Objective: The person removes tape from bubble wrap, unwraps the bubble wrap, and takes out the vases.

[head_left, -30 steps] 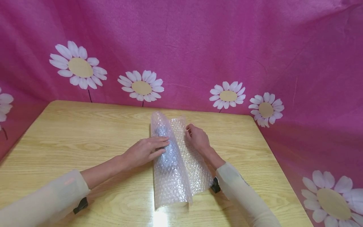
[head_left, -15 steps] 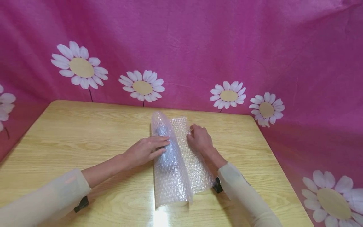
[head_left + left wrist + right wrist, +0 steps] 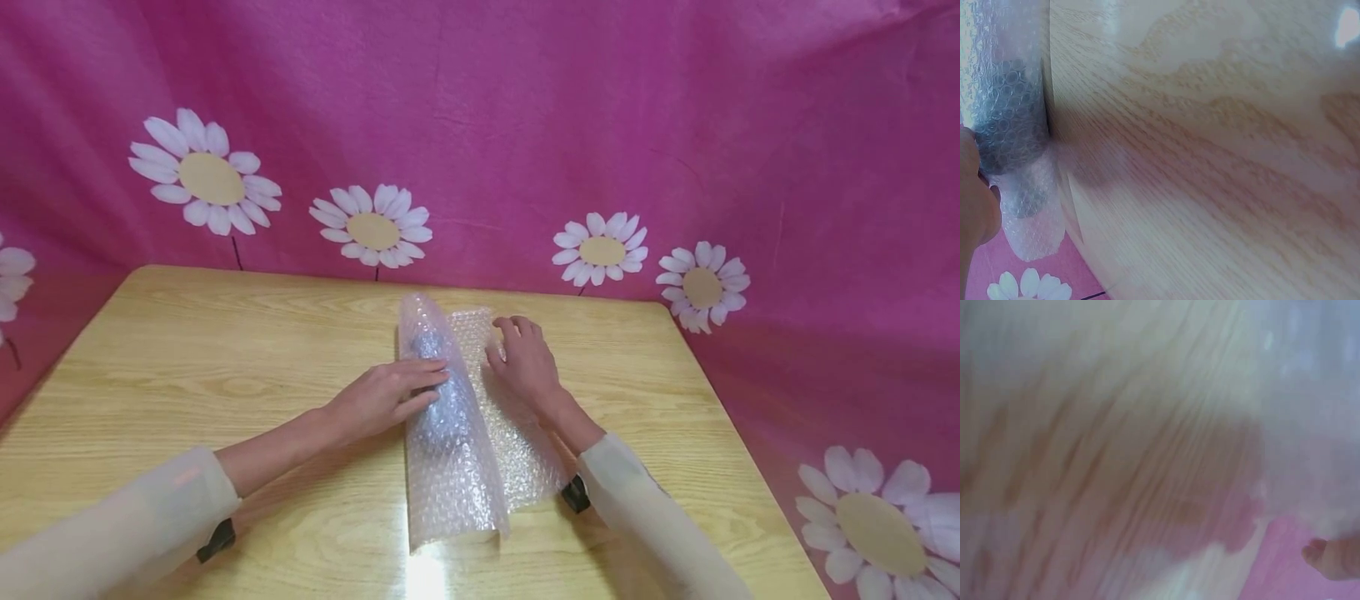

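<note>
A sheet of clear bubble wrap (image 3: 453, 492) lies rolled around a bluish-grey thing (image 3: 1013, 119) in the middle of the table. In the left wrist view the wrapped thing looks wide with a narrower end; its kind is blurred by the bubbles. My left hand (image 3: 382, 396) rests on the roll from the left, fingers laid across its top. To the right of the roll spreads the sheet's loose flap (image 3: 521, 458). Over the flap's far right edge is my right hand (image 3: 527, 362), thumb and bent fingers apart. The right wrist view is blurred and shows only a fingertip (image 3: 1329, 556).
The light wooden table (image 3: 247, 350) extends on both sides of the wrap. Behind it and along the sides hangs a pink cloth (image 3: 480, 125) with large white daisies. A black wrist strap part (image 3: 576, 493) sits beneath the right sleeve.
My right hand first shifted slightly right with the flap's edge, and its fingers have since lifted and spread from the thumb. The left hand and the roll have stayed in place.
</note>
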